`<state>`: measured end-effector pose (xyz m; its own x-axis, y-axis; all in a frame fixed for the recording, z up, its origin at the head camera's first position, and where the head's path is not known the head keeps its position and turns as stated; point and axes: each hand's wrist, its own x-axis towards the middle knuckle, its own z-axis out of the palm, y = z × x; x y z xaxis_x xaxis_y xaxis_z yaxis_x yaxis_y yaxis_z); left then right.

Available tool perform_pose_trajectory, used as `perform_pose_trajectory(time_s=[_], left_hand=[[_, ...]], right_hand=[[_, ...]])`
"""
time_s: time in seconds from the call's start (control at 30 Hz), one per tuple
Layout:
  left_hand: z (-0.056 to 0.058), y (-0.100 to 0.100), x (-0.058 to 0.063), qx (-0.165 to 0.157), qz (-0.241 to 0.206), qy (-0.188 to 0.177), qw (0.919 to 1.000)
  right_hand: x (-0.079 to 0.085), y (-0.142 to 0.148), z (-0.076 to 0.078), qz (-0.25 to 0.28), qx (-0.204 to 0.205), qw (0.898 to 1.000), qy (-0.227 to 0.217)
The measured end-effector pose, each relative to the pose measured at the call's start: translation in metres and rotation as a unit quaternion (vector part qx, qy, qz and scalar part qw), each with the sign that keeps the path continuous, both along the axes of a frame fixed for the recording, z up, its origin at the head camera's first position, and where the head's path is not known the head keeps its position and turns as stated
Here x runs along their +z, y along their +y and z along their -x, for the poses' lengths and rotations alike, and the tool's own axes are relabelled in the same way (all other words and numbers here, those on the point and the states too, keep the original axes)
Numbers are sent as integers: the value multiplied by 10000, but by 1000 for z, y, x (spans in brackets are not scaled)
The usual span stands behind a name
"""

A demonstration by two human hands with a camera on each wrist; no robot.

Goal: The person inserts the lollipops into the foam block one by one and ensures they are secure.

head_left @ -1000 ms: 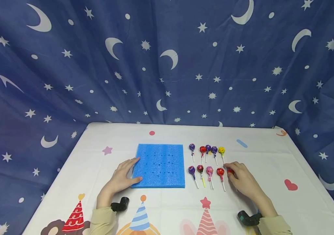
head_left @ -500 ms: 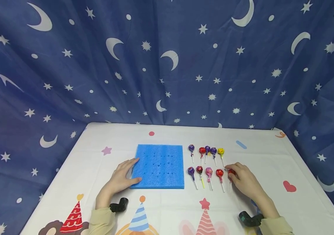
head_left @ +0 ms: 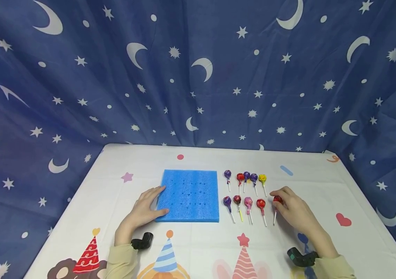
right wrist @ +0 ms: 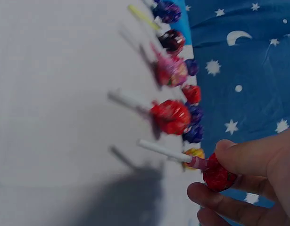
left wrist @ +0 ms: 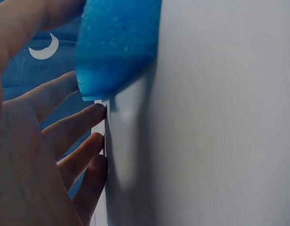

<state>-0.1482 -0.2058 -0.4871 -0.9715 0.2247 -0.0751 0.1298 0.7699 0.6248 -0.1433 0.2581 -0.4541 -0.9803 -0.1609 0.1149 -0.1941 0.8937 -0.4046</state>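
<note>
My right hand (head_left: 297, 214) pinches a red-wrapped lollipop (right wrist: 218, 177) by its candy head, between thumb and fingers. Its white stick points back toward the near side, and in the right wrist view a shadow falls on the cloth apart from it. To the left of that hand lie two rows of lollipops, among them a red one (head_left: 261, 204), a pink one (head_left: 248, 203) and a yellow one (head_left: 262, 178). My left hand (head_left: 142, 211) rests with spread fingers against the left edge of a blue foam block (head_left: 191, 176), which has rows of small holes.
A white cloth with printed party figures covers the table (head_left: 198, 248). Behind it hangs a dark blue curtain (head_left: 218, 116) with moons and stars. Several purple lollipops, such as the purple lollipop (head_left: 227, 174), lie close to the block's right side.
My right hand has shifted slightly to the right and drawn the red lollipop up off the cloth, away from the row. The left hand and the foam block stay put.
</note>
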Motion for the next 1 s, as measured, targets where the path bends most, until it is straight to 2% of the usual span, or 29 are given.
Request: perform_pose_trajectory(time_s=[0.13,0.5,1.0], left_hand=[[1,0,1,-15,-6,-30,10000],[2,-1,-1,-5,-21,-30,10000],[0,1,3,32,3,-91,10000]], right_hand=[[7,-5,-1,25,38,10000,18],[20,-22,1,195,463,9975,499],[22,-50,7,697,712,9925,709]])
